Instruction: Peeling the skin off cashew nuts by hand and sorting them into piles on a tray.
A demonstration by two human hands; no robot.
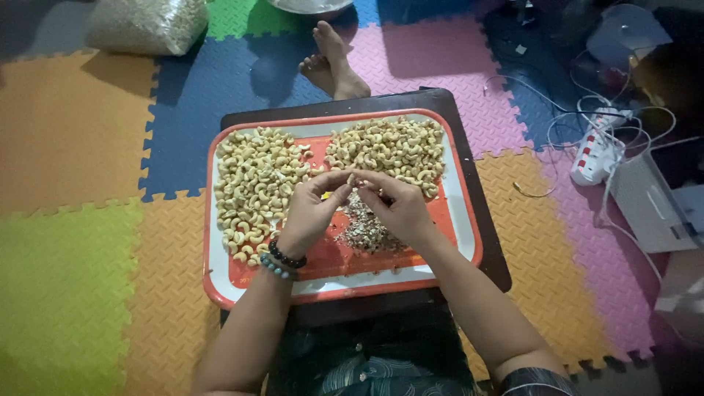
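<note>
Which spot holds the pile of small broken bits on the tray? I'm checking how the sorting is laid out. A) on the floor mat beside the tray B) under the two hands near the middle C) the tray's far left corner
B: the crumbly pile lies on the tray right below the left hand and right hand, between the two heaps of whole cashews.

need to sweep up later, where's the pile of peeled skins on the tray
In the head view, the pile of skins lies near the middle of the red tray, just below the left hand and right hand, between the two cashew heaps and the tray's near edge.
</note>
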